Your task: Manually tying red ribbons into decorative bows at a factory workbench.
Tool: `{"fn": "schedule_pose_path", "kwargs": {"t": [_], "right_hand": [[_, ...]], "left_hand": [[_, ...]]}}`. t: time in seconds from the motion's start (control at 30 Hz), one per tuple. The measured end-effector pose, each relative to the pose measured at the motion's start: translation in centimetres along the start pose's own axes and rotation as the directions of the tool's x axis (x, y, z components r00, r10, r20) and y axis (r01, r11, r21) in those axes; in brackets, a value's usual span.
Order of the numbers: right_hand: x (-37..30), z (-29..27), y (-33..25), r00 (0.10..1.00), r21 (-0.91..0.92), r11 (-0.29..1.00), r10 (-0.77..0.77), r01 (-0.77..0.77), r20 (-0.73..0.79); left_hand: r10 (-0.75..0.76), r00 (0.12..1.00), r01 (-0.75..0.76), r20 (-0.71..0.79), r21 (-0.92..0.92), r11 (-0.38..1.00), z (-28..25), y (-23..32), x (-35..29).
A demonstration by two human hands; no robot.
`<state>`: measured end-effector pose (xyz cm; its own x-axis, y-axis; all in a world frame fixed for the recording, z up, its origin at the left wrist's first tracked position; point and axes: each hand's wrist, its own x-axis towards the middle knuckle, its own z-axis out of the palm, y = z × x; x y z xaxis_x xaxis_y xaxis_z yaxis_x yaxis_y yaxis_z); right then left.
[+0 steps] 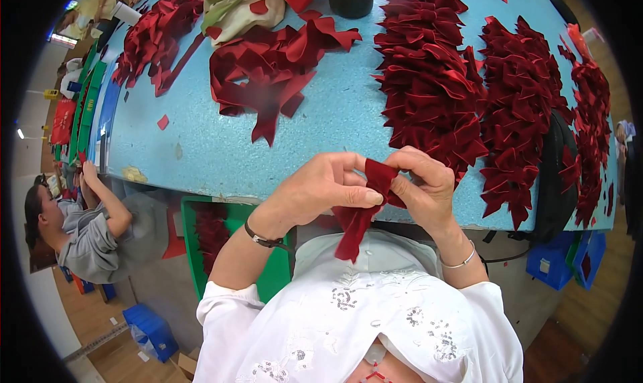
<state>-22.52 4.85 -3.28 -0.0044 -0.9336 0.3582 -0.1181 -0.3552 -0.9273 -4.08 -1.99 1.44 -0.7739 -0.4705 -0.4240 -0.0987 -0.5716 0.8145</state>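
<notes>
Between my two hands, just off the table's near edge, is a dark red velvet ribbon (353, 223). One end hangs down in front of my white shirt, its tip cut to a notch. My left hand (321, 187) pinches the ribbon between thumb and fingers. Gripping its upper part, my right hand (423, 182) has the thumb and fingertips pressed together on the cloth. Loose red ribbon strips (268, 68) lie tangled on the table beyond my left hand. Rows of finished-looking red bows (429, 75) are stacked beyond my right hand.
More bows (519, 108) lie to the right beside a black bag (557, 175). The light blue table (181, 148) carries another ribbon heap (164, 31) at far left. A green crate (278, 276) stands below the edge. Another person (87, 222) works at left.
</notes>
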Motion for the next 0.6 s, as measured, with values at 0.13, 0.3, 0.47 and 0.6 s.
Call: {"fn": "schedule_pose_path", "kwargs": {"t": [0.13,0.3,0.47,0.6], "right_hand": [[0.4,0.1,0.4,0.990,-0.132,0.981,-0.142,0.139,-0.009],[1.6,-0.9,0.5,0.897,-0.372,0.817,-0.404,0.441,0.178],[2.3,-1.4,0.8,0.843,-0.395,0.745,-0.472,0.537,0.258],[1.9,-0.7,1.1,0.849,-0.487,0.708,-0.503,0.512,0.161]], "left_hand": [[-0.045,0.999,0.044,0.028,0.006,0.999,0.2,-0.2,0.2],[-0.028,1.000,0.027,0.005,0.169,0.985,0.4,-0.5,0.6],[0.001,1.000,0.001,-0.012,0.232,0.973,0.5,-0.7,1.3],[0.003,0.998,0.011,-0.055,0.252,0.968,-0.4,-1.5,2.0]]}}
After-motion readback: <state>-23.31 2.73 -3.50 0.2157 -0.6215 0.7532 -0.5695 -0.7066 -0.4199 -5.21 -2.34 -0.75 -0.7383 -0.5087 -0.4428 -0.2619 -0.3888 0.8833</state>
